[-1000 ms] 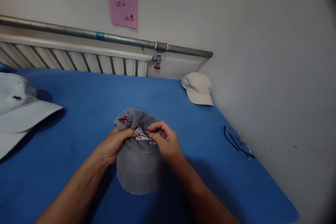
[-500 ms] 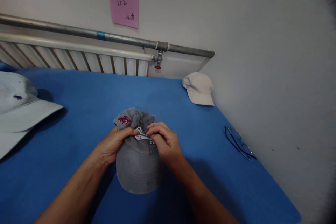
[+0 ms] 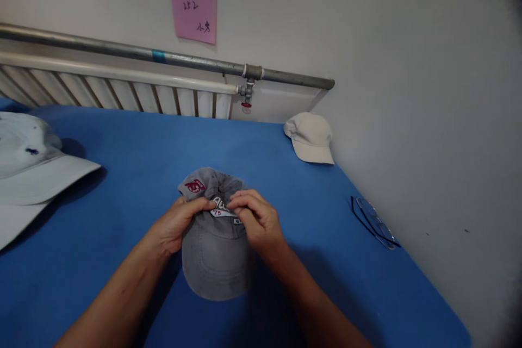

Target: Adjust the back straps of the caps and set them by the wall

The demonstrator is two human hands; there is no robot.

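Observation:
A grey baseball cap (image 3: 218,261) with white lettering on its front and a red patch on its side is held over the blue surface, its brim toward me. My left hand (image 3: 179,223) grips the cap's left side, with the thumb lying on the front near the lettering. On the right of the lettering, my right hand (image 3: 259,220) has its thumb and fingers pinched together at the cap's front. Whether cloth is caught between those fingertips is too small to tell.
Pale caps (image 3: 36,174) lie at the left on the blue tabletop (image 3: 142,147). A cream cap (image 3: 312,138) sits at the back right, glasses (image 3: 375,223) near the right wall. Behind are a radiator (image 3: 187,102), a metal pipe (image 3: 204,62) and a pink note (image 3: 193,8).
The whole view has shifted very slightly. Both hands and the grey cap keep nearly the same pose.

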